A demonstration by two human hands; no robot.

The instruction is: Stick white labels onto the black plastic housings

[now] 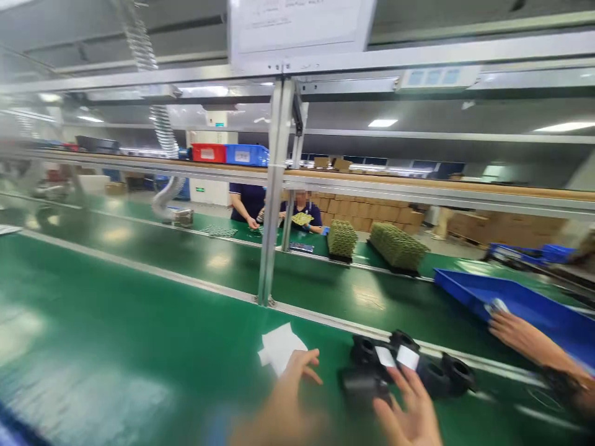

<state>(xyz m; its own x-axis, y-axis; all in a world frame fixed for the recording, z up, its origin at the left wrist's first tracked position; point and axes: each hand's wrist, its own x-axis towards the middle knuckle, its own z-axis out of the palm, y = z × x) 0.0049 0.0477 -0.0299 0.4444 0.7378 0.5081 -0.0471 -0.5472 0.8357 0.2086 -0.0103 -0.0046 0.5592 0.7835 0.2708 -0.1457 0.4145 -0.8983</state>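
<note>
My left hand [294,387] is over the green work surface, fingers apart and nothing visible between them, just in front of some crumpled white sheets [279,344]. My right hand [411,409] reaches over a cluster of black cylindrical parts with its fingers spread. At its fingertips are two small white squares, one on the left [385,356] and one on the right [408,357]; whether they stick to the fingers or to the parts is unclear. A dark cylinder [363,385] lies left of that hand, and a round-holed black part [458,373] sits to the right.
At the right another person's hand [518,334] holds a small pale item by a blue tray [493,291]. A metal post [272,248] rises behind the sheets. Farther back are stacks of yellow-green pieces [397,246], a flexible duct [163,201] and two people in dark shirts.
</note>
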